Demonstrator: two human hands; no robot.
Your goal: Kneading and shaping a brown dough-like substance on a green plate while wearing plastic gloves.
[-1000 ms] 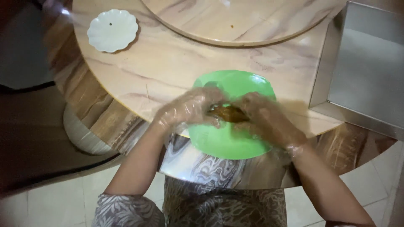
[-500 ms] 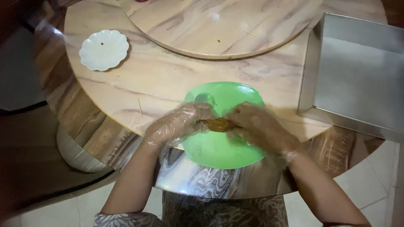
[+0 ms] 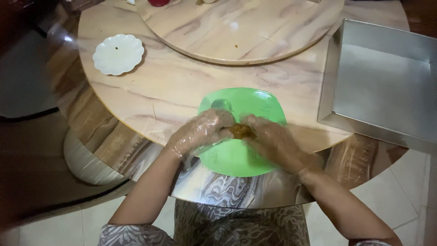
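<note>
Both of my hands wear thin clear plastic gloves and meet over a bright green square plate (image 3: 236, 157) at the near edge of a round marble-patterned table (image 3: 173, 91). Between the fingertips sits a small brown lump of food (image 3: 240, 131). My left hand (image 3: 200, 134) pinches it from the left, and my right hand (image 3: 273, 141) holds it from the right. The plate juts past the table's edge towards my body. A green rounded shape (image 3: 221, 105) lies on the plate's far left part.
A white scalloped dish (image 3: 118, 54) lies at the far left of the table. A raised round turntable (image 3: 241, 27) fills the table's middle. A square metal baking tin (image 3: 382, 82) stands at the right. Tiled floor lies below.
The view has shifted so the table, tin and dish sit lower and more fully in frame. My hands stay together on the brown lump over the green plate.
</note>
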